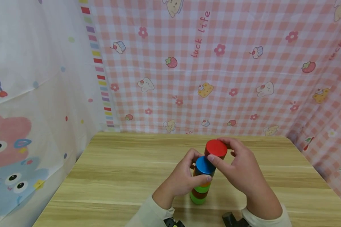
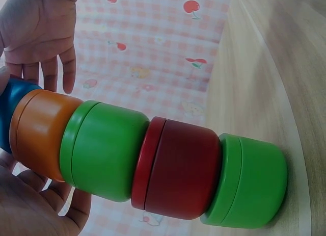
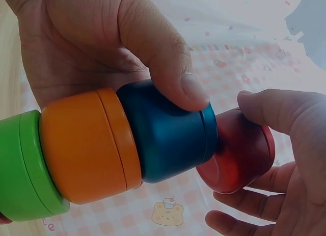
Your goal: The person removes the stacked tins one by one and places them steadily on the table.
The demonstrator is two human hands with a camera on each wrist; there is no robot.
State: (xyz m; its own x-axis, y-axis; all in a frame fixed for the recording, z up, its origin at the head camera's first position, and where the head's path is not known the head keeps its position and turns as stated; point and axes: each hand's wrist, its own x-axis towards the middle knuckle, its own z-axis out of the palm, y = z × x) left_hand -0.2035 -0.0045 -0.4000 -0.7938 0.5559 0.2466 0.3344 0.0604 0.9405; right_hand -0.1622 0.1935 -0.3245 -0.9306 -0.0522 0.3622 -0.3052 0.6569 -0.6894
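A column of rounded lidded canisters stands on the wooden table. From the bottom come a green canister (image 2: 249, 182), a dark red one (image 2: 178, 169), another green one (image 2: 104, 152), an orange one (image 3: 89, 147) and a blue one (image 1: 204, 164) on top. My left hand (image 1: 183, 176) grips the blue canister, its thumb along the near side and its fingers round the far side. In my right hand (image 1: 241, 165), a red canister (image 1: 216, 148) is held between thumb and fingers. The red canister is right at the blue one's top edge, tilted against it in the right wrist view.
The wooden table (image 1: 125, 176) runs back to a pink checked cloth (image 1: 187, 75). Patterned cloth also hangs on both sides. Dark wrist-worn devices (image 1: 233, 219) show by the sleeves at the bottom of the head view.
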